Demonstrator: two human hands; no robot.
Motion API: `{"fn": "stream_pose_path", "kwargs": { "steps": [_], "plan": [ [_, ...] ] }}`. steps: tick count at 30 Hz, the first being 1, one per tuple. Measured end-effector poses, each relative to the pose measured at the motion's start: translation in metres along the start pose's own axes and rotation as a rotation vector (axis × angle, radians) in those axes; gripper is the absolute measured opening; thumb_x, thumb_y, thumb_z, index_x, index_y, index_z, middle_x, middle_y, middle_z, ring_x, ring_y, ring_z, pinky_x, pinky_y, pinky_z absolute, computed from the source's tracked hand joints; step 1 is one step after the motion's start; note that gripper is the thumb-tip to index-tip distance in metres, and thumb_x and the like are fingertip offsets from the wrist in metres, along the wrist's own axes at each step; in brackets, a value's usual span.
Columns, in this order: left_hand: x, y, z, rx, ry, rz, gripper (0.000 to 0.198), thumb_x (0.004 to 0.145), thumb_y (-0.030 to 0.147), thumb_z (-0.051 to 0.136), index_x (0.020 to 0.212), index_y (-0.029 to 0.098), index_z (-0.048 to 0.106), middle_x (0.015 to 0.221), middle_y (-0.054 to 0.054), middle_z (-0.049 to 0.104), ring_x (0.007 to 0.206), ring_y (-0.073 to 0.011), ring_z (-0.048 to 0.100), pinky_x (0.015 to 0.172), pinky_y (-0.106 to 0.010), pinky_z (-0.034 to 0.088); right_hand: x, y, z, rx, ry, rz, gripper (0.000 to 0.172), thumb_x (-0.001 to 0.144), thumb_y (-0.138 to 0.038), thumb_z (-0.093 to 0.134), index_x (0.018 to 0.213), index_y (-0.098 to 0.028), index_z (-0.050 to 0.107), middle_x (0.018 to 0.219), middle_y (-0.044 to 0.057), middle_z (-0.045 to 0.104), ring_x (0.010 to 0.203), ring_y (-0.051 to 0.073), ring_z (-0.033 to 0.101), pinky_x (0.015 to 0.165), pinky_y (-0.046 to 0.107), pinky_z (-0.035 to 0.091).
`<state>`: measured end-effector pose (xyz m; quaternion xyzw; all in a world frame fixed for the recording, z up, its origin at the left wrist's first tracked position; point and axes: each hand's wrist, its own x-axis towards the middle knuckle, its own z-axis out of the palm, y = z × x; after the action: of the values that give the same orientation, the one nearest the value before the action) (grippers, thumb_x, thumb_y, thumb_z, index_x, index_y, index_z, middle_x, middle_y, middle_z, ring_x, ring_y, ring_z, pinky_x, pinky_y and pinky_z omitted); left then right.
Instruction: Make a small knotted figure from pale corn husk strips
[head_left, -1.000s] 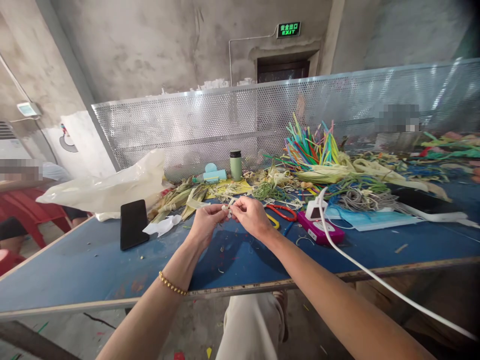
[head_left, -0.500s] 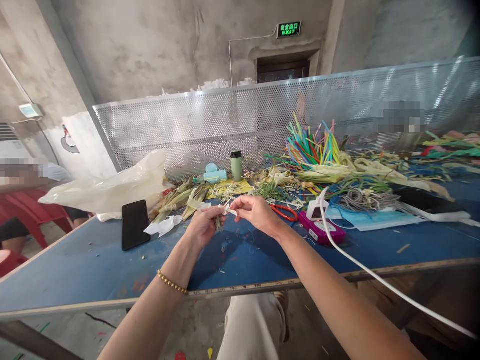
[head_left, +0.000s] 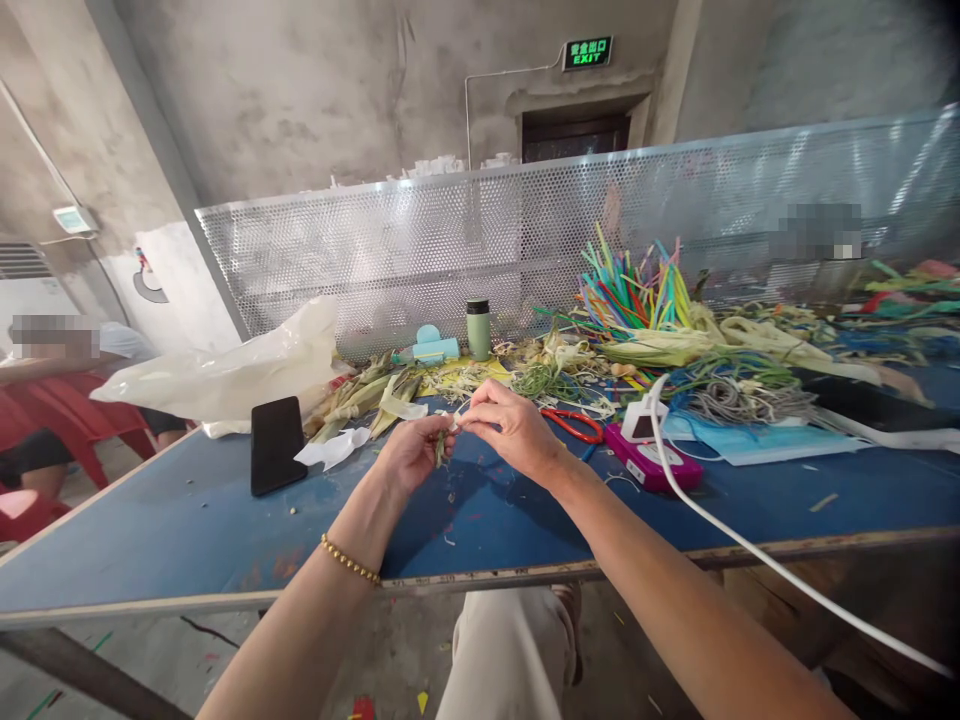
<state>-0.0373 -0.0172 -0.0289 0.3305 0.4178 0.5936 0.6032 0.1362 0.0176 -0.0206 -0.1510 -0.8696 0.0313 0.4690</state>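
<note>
Over the blue table, my left hand is closed in a pinch on a small corn husk piece, whose greenish end hangs below the fingers. My right hand meets it from the right, thumb and forefinger pinched on the pale upper end of the same piece. The fingertips partly hide it. Behind my hands lie dried corn husks and a pale husk strip. Red-handled scissors rest just right of my right hand. A crumpled white scrap is to the left.
A black phone and a plastic bag are on the left. A green bottle stands at the back, near colourful sticks. On the right, a white cable crosses the table edge beside a purple device. A person sits far left.
Right fingers have closed in tighter at the husk piece; the white flap that stuck out between the hands no longer shows. The view has shifted slightly, moving everything a little right.
</note>
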Motion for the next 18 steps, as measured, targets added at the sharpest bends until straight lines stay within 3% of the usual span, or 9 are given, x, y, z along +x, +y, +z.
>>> {"fn": "stream_pose_path", "kwargs": {
  "steps": [4,8,12,18],
  "plan": [
    [0.003,-0.001,-0.002,0.018,0.051,0.002,0.007,0.061,0.011,0.071,0.061,0.01,0.064,0.056,-0.004,0.062,0.045,-0.0078,0.051,0.047,-0.022,0.043,0.002,-0.002,0.0,-0.138,-0.03,-0.158,0.02,0.092,-0.018,0.053,0.086,-0.02,0.072,0.096,0.007,0.065,0.091,0.018,0.057,0.082,0.031,0.047],
    [0.002,-0.005,-0.002,0.114,0.008,0.13,0.007,0.057,0.013,0.073,0.059,0.009,0.067,0.056,-0.004,0.06,0.046,-0.0077,0.05,0.047,-0.022,0.038,0.002,-0.001,0.003,-0.108,-0.117,-0.186,0.023,0.094,-0.015,0.049,0.088,-0.02,0.07,0.095,0.006,0.07,0.09,0.018,0.06,0.089,0.034,0.046],
    [-0.003,-0.007,0.001,0.268,-0.027,0.283,0.01,0.058,0.018,0.075,0.06,0.01,0.069,0.056,-0.004,0.061,0.049,-0.0083,0.05,0.05,-0.023,0.036,-0.001,0.002,0.007,-0.041,-0.059,-0.023,0.019,0.093,-0.019,0.052,0.09,-0.019,0.07,0.089,0.007,0.071,0.087,0.018,0.063,0.081,0.031,0.048],
    [-0.006,-0.007,0.002,0.358,-0.11,0.333,0.017,0.061,0.026,0.078,0.067,0.011,0.074,0.06,-0.006,0.065,0.055,-0.0105,0.051,0.055,-0.025,0.035,-0.002,0.003,0.012,0.155,0.043,0.281,0.007,0.083,-0.017,0.063,0.088,-0.019,0.067,0.079,0.002,0.071,0.07,0.014,0.065,0.068,0.024,0.05]
  ]
}}
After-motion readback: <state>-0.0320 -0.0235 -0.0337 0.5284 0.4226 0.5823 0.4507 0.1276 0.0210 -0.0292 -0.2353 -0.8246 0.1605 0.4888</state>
